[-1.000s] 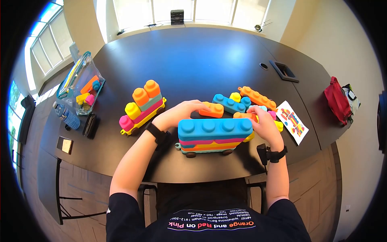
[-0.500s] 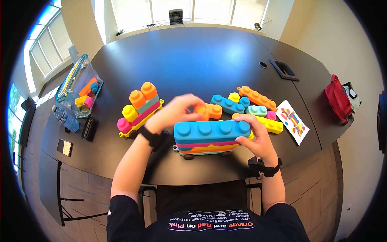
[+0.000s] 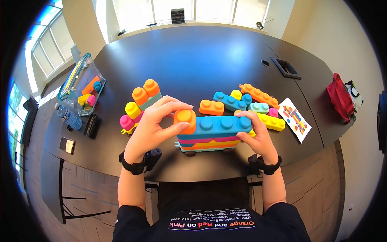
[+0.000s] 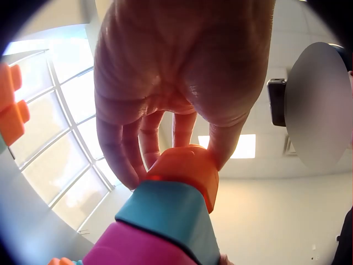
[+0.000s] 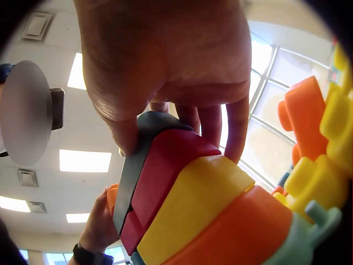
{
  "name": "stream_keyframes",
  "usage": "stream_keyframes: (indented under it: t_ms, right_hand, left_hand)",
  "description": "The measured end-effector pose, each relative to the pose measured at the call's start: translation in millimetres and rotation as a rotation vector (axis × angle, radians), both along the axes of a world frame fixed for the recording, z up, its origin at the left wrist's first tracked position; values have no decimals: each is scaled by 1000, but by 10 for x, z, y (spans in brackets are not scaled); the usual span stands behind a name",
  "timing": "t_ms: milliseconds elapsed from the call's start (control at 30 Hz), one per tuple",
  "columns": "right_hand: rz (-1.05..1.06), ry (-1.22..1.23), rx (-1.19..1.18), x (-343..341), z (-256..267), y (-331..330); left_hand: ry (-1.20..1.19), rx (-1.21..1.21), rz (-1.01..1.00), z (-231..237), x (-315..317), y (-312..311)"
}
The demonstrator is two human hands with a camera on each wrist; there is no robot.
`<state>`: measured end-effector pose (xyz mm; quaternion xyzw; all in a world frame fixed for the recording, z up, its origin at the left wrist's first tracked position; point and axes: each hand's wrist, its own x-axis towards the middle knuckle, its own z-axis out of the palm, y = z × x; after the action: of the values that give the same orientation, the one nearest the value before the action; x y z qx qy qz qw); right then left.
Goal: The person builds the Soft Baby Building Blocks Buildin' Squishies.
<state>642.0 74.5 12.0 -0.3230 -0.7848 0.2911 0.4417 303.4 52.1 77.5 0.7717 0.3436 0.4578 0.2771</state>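
In the head view, my left hand (image 3: 151, 125) pinches a small orange block (image 3: 184, 123) between thumb and fingers, at the left end of a long blue block (image 3: 217, 128). The left wrist view shows that orange block (image 4: 185, 168) sitting right against the blue one. My right hand (image 3: 260, 137) grips the right end of the blue block, thumb in front and fingers behind. The blue block tops a wheeled stack; beneath it, the right wrist view shows magenta, yellow (image 5: 193, 207) and orange (image 5: 237, 232) layers.
Left stands another wheeled stack (image 3: 132, 109), partly behind my left hand. Behind the stack lie a two-stud orange block (image 3: 211, 107), blue (image 3: 229, 101) and yellow blocks, and a picture card (image 3: 295, 119). Farther left are a clear bag (image 3: 80, 86), a water bottle (image 3: 67, 117) and a black case (image 3: 92, 124).
My left hand has brought the small orange block from behind the stack onto its left end. My right hand has moved from the blocks behind to the blue block's right end.
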Motion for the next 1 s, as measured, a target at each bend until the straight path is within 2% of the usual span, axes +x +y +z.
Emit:
stream_keyframes:
  t_ms: [67, 367, 467, 533, 600, 733, 800, 833, 867, 933, 1000]
  right_hand:
    - [-8, -7, -2, 8, -10, 6]
    - [-7, -14, 2, -1, 47, -32]
    - [-38, -75, -118, 11, 176, -88]
    - [-55, -197, -73, 28, 177, -90]
    - [-45, -204, -110, 34, 171, -88]
    - [-27, -194, -170, 7, 273, -70]
    - [-29, -174, -158, -12, 425, -45]
    - [-50, -166, -56, -22, 515, 1]
    - [-70, -158, 46, -38, 615, 66]
    - [-17, -21, 58, -100, 897, 365]
    - [-64, -41, 42, -156, 1020, 583]
  left_hand:
    - [17, -87, -18, -23, -22, -22]
    - [-70, -45, 72, -193, 45, -107]
    - [-105, -152, 156, -447, 86, -250]
    - [60, -347, 96, -556, 72, -318]
    - [139, -279, 149, -679, 104, -338]
    - [127, -255, 181, -551, 100, -343]
    - [155, -149, 189, -370, 72, -293]
    - [137, -154, 196, -265, 83, -257]
    - [128, -126, 212, -150, 108, -187]
    - [120, -42, 221, 23, 95, 193]
    - [125, -3, 231, 98, 131, 488]
